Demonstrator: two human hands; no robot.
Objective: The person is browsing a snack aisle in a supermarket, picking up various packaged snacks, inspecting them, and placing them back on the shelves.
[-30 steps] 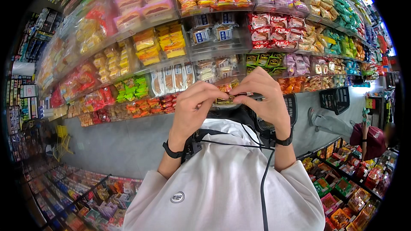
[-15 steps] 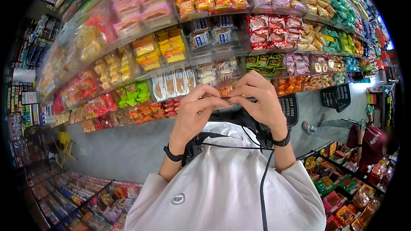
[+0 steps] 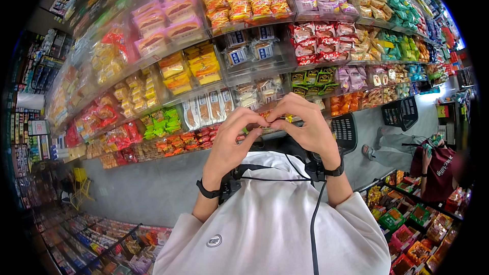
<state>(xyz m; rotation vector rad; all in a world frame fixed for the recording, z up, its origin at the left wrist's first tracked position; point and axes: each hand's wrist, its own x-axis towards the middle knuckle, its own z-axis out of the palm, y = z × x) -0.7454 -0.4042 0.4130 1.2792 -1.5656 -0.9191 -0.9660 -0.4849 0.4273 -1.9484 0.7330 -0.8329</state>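
My left hand (image 3: 230, 140) and my right hand (image 3: 307, 126) meet in front of my chest, before the snack shelves. Fingertips of both touch, with thumbs and forefingers bent into pinches. Whatever lies between them is too small to make out. Each wrist carries a black strap with a small dark device, and a black cable (image 3: 314, 219) runs down over my white shirt (image 3: 270, 214). Just beyond the fingers stand clear bins of wrapped snacks, among them long packs of bread (image 3: 208, 108) and green-and-black packets (image 3: 313, 79).
Tiered shelves hold orange snack bags (image 3: 244, 0), red packets (image 3: 326, 40) and yellow packs (image 3: 204, 63). Two black baskets (image 3: 344, 131) (image 3: 400, 112) rest on the grey floor (image 3: 153, 183). At the right a person in a maroon top (image 3: 435, 173) stands near more shelves. A yellow folding chair (image 3: 81, 188) is at the left.
Both hands have come slightly lower, and their fingers curl into rounder loops with the tips still together. The person at the right has shifted a little.
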